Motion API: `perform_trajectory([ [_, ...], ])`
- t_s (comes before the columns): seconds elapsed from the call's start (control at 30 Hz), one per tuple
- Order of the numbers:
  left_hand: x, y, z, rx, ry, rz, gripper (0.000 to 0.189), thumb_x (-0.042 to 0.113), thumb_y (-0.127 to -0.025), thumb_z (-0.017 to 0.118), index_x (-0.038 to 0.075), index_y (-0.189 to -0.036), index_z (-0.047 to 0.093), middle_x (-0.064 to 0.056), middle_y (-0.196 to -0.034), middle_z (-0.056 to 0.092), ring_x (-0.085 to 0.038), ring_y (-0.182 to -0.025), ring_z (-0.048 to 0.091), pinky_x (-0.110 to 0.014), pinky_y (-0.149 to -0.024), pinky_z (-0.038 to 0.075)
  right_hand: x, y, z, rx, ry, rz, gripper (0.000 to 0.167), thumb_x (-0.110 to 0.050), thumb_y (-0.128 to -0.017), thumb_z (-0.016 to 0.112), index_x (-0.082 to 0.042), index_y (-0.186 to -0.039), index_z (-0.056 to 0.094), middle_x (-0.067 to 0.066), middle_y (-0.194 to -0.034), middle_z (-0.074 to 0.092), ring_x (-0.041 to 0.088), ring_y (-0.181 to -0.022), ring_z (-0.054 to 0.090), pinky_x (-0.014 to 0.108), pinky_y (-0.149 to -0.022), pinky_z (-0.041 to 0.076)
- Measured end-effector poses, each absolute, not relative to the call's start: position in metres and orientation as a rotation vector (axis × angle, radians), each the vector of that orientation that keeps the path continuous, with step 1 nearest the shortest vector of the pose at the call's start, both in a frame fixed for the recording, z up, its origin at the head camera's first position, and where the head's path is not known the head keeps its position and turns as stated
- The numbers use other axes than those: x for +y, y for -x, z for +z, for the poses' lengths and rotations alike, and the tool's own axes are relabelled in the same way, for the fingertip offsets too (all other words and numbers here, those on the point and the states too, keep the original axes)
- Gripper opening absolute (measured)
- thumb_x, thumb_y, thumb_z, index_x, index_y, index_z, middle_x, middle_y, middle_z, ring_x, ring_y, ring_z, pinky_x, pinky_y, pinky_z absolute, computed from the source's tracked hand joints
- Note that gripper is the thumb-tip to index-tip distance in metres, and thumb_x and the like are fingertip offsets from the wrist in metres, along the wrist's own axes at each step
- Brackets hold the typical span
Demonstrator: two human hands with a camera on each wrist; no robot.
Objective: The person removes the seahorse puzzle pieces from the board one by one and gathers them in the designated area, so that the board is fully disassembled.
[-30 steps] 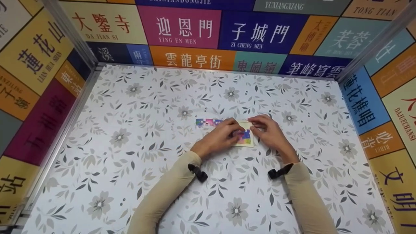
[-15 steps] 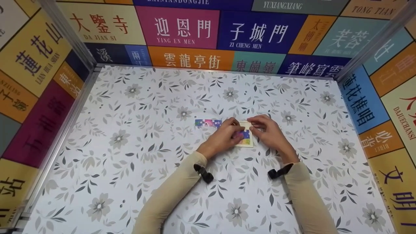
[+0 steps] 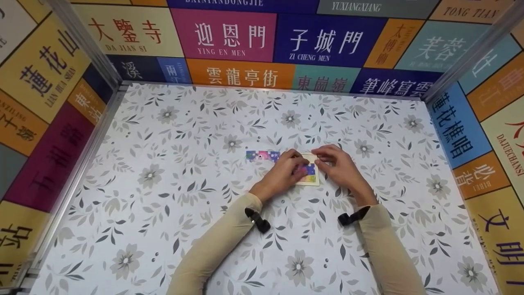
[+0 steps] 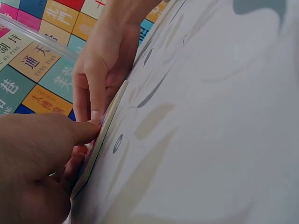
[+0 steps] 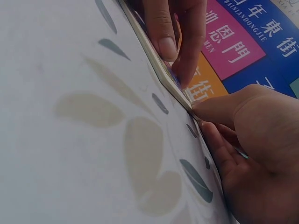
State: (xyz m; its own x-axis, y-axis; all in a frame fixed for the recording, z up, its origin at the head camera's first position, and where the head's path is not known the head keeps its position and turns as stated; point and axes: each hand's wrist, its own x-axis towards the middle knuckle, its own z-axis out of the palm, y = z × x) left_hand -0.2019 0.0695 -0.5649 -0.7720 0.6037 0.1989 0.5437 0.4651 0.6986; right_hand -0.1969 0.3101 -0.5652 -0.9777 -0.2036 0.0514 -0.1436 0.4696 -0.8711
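A small jigsaw puzzle [image 3: 311, 178] in a pale yellow frame lies on the table, with colourful pieces inside and a bare pale patch near its top right. My left hand [image 3: 281, 174] is over its left part, thumb and curled fingers coming down on the pieces. Whether they pinch a piece is hidden. On the opposite side, my right hand [image 3: 339, 166] pinches the frame's upper right edge between thumb and fingers. In the right wrist view, the right thumb [image 5: 217, 108] rests on the frame's corner. Loose puzzle pieces [image 3: 262, 155] lie in a row left of the frame, partly behind my left hand.
A white cloth with grey flowers and leaves covers the table [image 3: 204, 229]. Panels with large printed characters [image 3: 233, 37] stand along the back and both sides. Each wrist wears a small black camera [image 3: 262, 224].
My left forearm and wrist have shifted slightly to the right, while the left fingers stay over the puzzle. The right hand keeps its hold on the frame, practically unmoved.
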Motion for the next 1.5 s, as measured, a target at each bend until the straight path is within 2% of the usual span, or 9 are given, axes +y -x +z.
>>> perform_trajectory([
  [0.17, 0.070, 0.201, -0.567, 2.616, -1.020, 1.236, 0.029, 0.017, -0.106, 0.069, 0.006, -0.133, 0.074, -0.009, -0.130, 0.063, -0.024, -0.120, 0.058, -0.035, -0.103, 0.051, 0.306, 0.194, -0.559, 2.651, 0.295, -1.539, 0.032, 0.001, -0.101, 0.072, 0.004, -0.133, 0.073, 0.023, -0.138, 0.064, 0.041, -0.127, 0.067, 0.043, -0.113, 0.054],
  [0.4, 0.069, 0.201, -0.565, 2.602, -0.999, 1.280, 0.029, 0.016, -0.105, 0.071, 0.007, -0.133, 0.074, -0.008, -0.127, 0.067, -0.023, -0.118, 0.061, -0.037, -0.104, 0.051, 0.297, 0.185, -0.536, 2.618, 0.317, -1.545, 0.032, 0.002, -0.102, 0.070, 0.008, -0.133, 0.071, 0.025, -0.138, 0.063, 0.043, -0.126, 0.067, 0.040, -0.111, 0.056],
  [0.7, 0.069, 0.201, -0.566, 2.585, -1.007, 1.340, 0.029, 0.013, -0.103, 0.074, 0.007, -0.131, 0.073, -0.009, -0.123, 0.069, -0.024, -0.113, 0.062, -0.039, -0.102, 0.052, 0.297, 0.185, -0.534, 2.610, 0.318, -1.575, 0.031, 0.003, -0.101, 0.070, 0.008, -0.132, 0.071, 0.025, -0.136, 0.064, 0.043, -0.124, 0.069, 0.051, -0.111, 0.054],
  [0.87, 0.070, 0.202, -0.567, 2.570, -0.993, 1.362, 0.031, 0.012, -0.101, 0.075, 0.009, -0.132, 0.075, -0.010, -0.120, 0.071, -0.023, -0.109, 0.065, -0.035, -0.098, 0.054, 0.297, 0.185, -0.535, 2.607, 0.307, -1.572, 0.031, 0.004, -0.101, 0.070, 0.008, -0.131, 0.071, 0.025, -0.136, 0.064, 0.042, -0.124, 0.069, 0.047, -0.112, 0.055],
  [0.97, 0.069, 0.202, -0.567, 2.569, -1.002, 1.337, 0.032, 0.013, -0.103, 0.073, 0.009, -0.135, 0.075, -0.010, -0.119, 0.070, -0.023, -0.108, 0.065, -0.035, -0.096, 0.054, 0.303, 0.191, -0.547, 2.611, 0.306, -1.566, 0.030, 0.000, -0.101, 0.072, 0.002, -0.131, 0.074, 0.020, -0.136, 0.065, 0.037, -0.124, 0.069, 0.040, -0.111, 0.056],
  [1.1, 0.069, 0.202, -0.567, 2.585, -1.016, 1.306, 0.031, 0.013, -0.106, 0.069, 0.010, -0.136, 0.075, -0.009, -0.118, 0.070, -0.022, -0.108, 0.064, -0.035, -0.096, 0.054, 0.309, 0.196, -0.561, 2.633, 0.304, -1.559, 0.030, -0.003, -0.101, 0.073, -0.002, -0.131, 0.075, 0.017, -0.136, 0.066, 0.034, -0.125, 0.069, 0.037, -0.110, 0.057],
  [1.23, 0.070, 0.201, -0.568, 2.602, -1.012, 1.306, 0.030, 0.011, -0.107, 0.067, 0.010, -0.135, 0.076, -0.008, -0.118, 0.071, -0.022, -0.109, 0.065, -0.034, -0.098, 0.054, 0.306, 0.194, -0.560, 2.652, 0.306, -1.552, 0.032, 0.002, -0.101, 0.071, 0.004, -0.133, 0.073, 0.023, -0.137, 0.064, 0.040, -0.126, 0.068, 0.040, -0.111, 0.056],
  [1.43, 0.071, 0.201, -0.568, 2.601, -1.015, 1.324, 0.028, 0.011, -0.108, 0.065, 0.006, -0.133, 0.076, -0.010, -0.122, 0.073, -0.024, -0.116, 0.067, -0.036, -0.106, 0.054, 0.310, 0.195, -0.563, 2.652, 0.307, -1.523, 0.032, -0.002, -0.103, 0.070, 0.000, -0.135, 0.073, 0.021, -0.140, 0.064, 0.037, -0.125, 0.068, 0.015, -0.103, 0.052],
  [1.5, 0.072, 0.201, -0.568, 2.606, -1.011, 1.326, 0.028, 0.011, -0.108, 0.065, 0.006, -0.133, 0.076, -0.010, -0.122, 0.074, -0.025, -0.117, 0.068, -0.036, -0.108, 0.053, 0.312, 0.196, -0.565, 2.649, 0.311, -1.517, 0.033, -0.003, -0.103, 0.070, 0.000, -0.136, 0.073, 0.020, -0.141, 0.063, 0.037, -0.125, 0.068, 0.011, -0.100, 0.050],
])
